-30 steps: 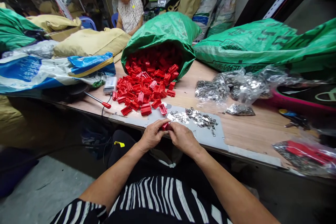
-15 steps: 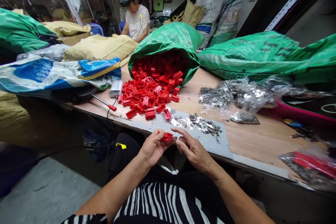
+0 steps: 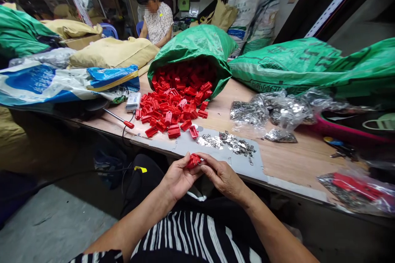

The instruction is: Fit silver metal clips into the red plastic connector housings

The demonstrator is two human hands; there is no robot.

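Note:
In front of my lap, my left hand (image 3: 176,180) is closed around a small red plastic housing (image 3: 194,160), held between thumb and fingers. My right hand (image 3: 222,176) meets it from the right; its index finger touches the housing, and thumb and fingers pinch a small metal piece (image 3: 199,164), mostly hidden. Just beyond the hands, flat metal pieces (image 3: 210,141) lie scattered on a grey mat (image 3: 247,167). A heap of red plastic housings (image 3: 168,111) spills out of a green woven sack (image 3: 197,43).
Plastic bags of metal parts (image 3: 284,109) sit on the right of the wooden table (image 3: 286,156). A red-tipped metal lever (image 3: 120,119) sticks out at the left. Another person (image 3: 157,18) sits behind pale sacks (image 3: 114,53). Green sacks (image 3: 286,63) fill the back right.
My right hand has moved in closer, its index finger now on the red housing. The housing has turned a little in my left hand. The view has shifted slightly.

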